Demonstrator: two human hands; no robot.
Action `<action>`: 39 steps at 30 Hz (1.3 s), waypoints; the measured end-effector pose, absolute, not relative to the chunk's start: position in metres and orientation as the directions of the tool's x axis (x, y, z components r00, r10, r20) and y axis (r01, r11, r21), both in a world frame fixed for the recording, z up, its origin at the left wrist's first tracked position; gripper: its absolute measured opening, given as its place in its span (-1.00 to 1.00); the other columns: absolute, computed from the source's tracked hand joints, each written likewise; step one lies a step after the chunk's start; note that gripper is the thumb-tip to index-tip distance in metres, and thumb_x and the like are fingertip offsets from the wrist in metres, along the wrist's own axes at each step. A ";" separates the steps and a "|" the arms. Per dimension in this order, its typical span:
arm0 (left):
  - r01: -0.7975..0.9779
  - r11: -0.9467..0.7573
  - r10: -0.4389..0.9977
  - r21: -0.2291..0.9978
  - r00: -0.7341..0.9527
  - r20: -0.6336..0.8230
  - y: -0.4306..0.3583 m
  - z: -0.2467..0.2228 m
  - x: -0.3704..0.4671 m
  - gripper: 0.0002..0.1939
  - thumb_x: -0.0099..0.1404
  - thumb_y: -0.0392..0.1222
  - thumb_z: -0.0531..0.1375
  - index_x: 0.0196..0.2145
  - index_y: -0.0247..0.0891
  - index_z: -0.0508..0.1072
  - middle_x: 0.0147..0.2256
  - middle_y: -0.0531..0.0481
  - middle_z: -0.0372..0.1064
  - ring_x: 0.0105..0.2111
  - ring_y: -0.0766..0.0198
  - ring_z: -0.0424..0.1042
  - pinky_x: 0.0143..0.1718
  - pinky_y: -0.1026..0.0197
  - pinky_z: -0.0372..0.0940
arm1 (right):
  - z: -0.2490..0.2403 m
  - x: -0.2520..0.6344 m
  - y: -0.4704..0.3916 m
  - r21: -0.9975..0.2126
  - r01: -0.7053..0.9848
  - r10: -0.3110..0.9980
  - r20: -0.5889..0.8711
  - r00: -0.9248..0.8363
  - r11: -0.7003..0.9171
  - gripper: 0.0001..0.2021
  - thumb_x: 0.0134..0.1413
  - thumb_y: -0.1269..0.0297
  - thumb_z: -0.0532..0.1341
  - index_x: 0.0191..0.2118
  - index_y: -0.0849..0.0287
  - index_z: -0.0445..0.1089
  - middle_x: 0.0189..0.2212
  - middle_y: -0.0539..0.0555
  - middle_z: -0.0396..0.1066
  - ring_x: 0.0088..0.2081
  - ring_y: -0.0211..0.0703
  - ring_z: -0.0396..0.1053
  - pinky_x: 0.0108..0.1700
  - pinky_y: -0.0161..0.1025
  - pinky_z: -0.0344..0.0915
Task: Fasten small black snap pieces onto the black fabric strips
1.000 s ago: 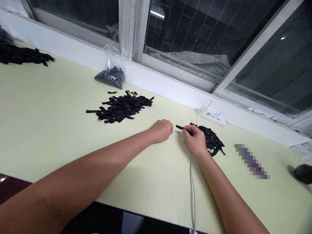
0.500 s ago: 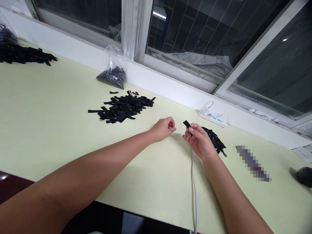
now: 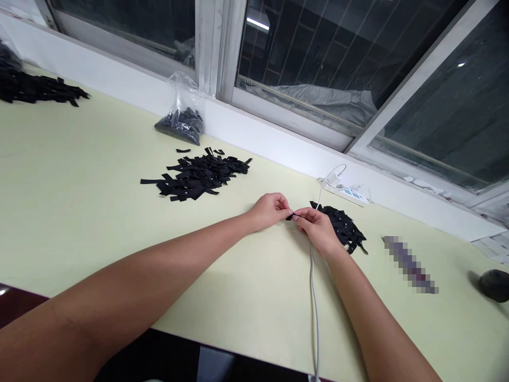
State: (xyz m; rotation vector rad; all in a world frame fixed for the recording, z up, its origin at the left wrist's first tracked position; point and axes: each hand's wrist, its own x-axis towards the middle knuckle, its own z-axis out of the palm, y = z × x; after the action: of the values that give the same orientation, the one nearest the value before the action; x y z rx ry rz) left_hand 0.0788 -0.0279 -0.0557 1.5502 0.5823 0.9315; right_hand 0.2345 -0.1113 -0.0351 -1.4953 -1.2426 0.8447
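Observation:
Over the middle of the pale table [image 3: 238, 276], my right hand [image 3: 316, 228] pinches a small black strip [image 3: 290, 217]. The fingertips of my left hand [image 3: 268, 211] are closed at the strip's other side, meeting my right fingertips. A heap of black strips [image 3: 344, 228] lies just beyond and to the right of my right hand, partly hidden by it. Another heap of black strips [image 3: 199, 178] spreads out behind and to the left of my left hand.
A clear bag of dark pieces [image 3: 183, 124] stands by the wall ledge. More black strips [image 3: 35, 87] lie far left. A grey cable [image 3: 314, 302] runs under my right hand from a power strip [image 3: 350, 195]. A black object [image 3: 495, 285] sits far right.
My right hand has moved left and turned down, bringing the black strip to my left hand. Their fingertips now meet. More of the right heap shows.

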 end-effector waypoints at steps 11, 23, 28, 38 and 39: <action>-0.124 -0.187 0.821 0.975 0.525 0.224 -0.026 -0.057 0.080 -0.85 0.12 -0.34 0.32 -0.41 -0.33 0.38 -0.45 0.00 0.46 -0.45 0.39 0.42 -0.38 0.30 0.31 | -0.034 0.233 -0.111 -0.954 0.297 0.975 0.099 0.197 0.037 -0.61 -0.24 -0.02 0.44 -0.35 0.17 0.49 -0.46 0.03 0.45 -0.47 -0.27 0.28 -0.39 -0.28 0.23; -0.179 -0.006 0.793 0.984 0.599 0.114 -0.028 -0.050 0.078 -0.86 0.20 -0.36 0.29 -0.40 -0.34 0.36 -0.47 0.02 0.45 -0.47 0.42 0.44 -0.33 0.27 0.36 | -0.037 0.235 -0.110 -0.954 0.298 0.974 0.092 0.206 0.027 -0.62 -0.24 0.01 0.44 -0.35 0.17 0.45 -0.45 0.04 0.47 -0.49 -0.28 0.28 -0.41 -0.28 0.20; -0.175 -0.065 0.764 0.982 0.624 0.162 -0.027 -0.050 0.075 -0.75 0.07 -0.28 0.40 -0.38 -0.35 0.39 -0.42 -0.01 0.46 -0.40 0.39 0.45 -0.29 0.25 0.35 | -0.038 0.234 -0.110 -0.951 0.306 0.971 0.111 0.213 0.042 -0.61 -0.24 0.01 0.44 -0.33 0.17 0.44 -0.45 0.03 0.47 -0.49 -0.28 0.28 -0.41 -0.28 0.20; -0.172 -0.163 0.782 0.972 0.578 0.233 -0.026 -0.055 0.076 -0.72 -0.01 -0.34 0.41 -0.41 -0.34 0.38 -0.41 -0.02 0.46 -0.38 0.34 0.46 -0.29 0.25 0.34 | -0.046 0.238 -0.109 -0.858 0.504 0.949 0.232 0.213 0.097 -0.65 -0.04 0.02 0.35 -0.24 0.21 0.51 -0.33 0.14 0.52 -0.37 -0.15 0.37 -0.33 -0.22 0.26; -0.161 -0.170 0.790 0.972 0.567 0.232 -0.026 -0.056 0.077 -0.73 -0.01 -0.35 0.41 -0.41 -0.34 0.37 -0.40 -0.03 0.46 -0.38 0.34 0.46 -0.29 0.25 0.34 | -0.046 0.238 -0.109 -0.855 0.510 0.948 0.231 0.217 0.092 -0.65 -0.04 0.03 0.35 -0.24 0.21 0.51 -0.33 0.14 0.52 -0.38 -0.15 0.37 -0.33 -0.22 0.26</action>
State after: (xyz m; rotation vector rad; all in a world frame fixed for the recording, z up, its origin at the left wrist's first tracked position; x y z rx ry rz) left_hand 0.0769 -0.0261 -0.0555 1.5158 0.5584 0.9236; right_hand 0.2376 -0.1091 -0.0459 -1.5518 -1.4245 0.5869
